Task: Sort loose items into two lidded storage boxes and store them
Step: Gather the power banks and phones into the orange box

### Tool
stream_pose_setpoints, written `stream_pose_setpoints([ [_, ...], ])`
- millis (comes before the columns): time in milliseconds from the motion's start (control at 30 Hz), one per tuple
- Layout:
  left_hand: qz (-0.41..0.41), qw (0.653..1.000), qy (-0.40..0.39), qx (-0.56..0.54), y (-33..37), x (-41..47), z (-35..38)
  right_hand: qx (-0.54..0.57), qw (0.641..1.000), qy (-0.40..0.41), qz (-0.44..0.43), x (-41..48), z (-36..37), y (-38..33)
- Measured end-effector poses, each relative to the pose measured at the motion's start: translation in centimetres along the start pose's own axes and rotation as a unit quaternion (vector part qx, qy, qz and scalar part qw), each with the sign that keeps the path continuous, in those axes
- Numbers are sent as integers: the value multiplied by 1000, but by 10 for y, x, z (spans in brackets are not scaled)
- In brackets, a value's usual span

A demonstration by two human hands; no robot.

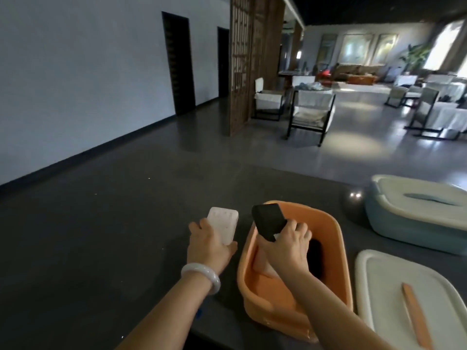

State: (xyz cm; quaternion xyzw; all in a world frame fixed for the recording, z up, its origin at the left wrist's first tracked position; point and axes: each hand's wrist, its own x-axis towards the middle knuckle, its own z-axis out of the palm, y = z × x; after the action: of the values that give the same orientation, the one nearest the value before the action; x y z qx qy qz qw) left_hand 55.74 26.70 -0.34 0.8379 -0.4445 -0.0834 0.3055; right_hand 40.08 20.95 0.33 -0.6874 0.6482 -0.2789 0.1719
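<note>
Head view of a sorting step at a dark worktop (101, 236). The left hand (209, 246) holds a white rectangular block (223, 224) by its near end; the fingers (199, 227) are curled round the block's left edge and the thumb lies against its near right corner, so most of the block projects forward beyond the hand. The block is just left of the orange box (331, 231) and outside it; whether its underside touches the worktop cannot be told. The forearm reaches forward from lower left, hand back-up, with a pale bangle (202, 276) on the wrist. The right hand (288, 246) grips a black rectangular block (269, 222) at its near end, fingers (302, 228) wrapped over the right edge; the block tilts up and away over the box's far left rim. The right forearm crosses the box's near rim from lower right, and the hand sits above the open interior. Inside the box lie a dark object (314, 258) and a pale orange piece (262, 261). A loose white lid (379, 274) with an orange strip handle (417, 317) lies just right of the box. Farther right stands a blue box (384, 223) with its white cover (417, 200) on, a grey ball (353, 198) beside it. Small marks on the white block's face and a pale patch on the black block are too small to read.
</note>
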Motion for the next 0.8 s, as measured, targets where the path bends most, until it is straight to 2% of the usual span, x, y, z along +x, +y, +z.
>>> stream_pose_setpoints([
  [200, 35, 998, -51, 3, 24, 32, 19, 2, 991, 12, 134, 13, 24, 23],
  [367, 74, 995, -68, 3, 37, 52, 34, -13, 977, 40, 208, 25, 40, 32],
  [633, 80, 992, -96, -11, 49, 67, 48, -4, 967, 39, 250, 38, 70, 27],
  [800, 68, 993, -93, -5, 49, 72, 54, -17, 969, 26, 247, 42, 89, 28],
])
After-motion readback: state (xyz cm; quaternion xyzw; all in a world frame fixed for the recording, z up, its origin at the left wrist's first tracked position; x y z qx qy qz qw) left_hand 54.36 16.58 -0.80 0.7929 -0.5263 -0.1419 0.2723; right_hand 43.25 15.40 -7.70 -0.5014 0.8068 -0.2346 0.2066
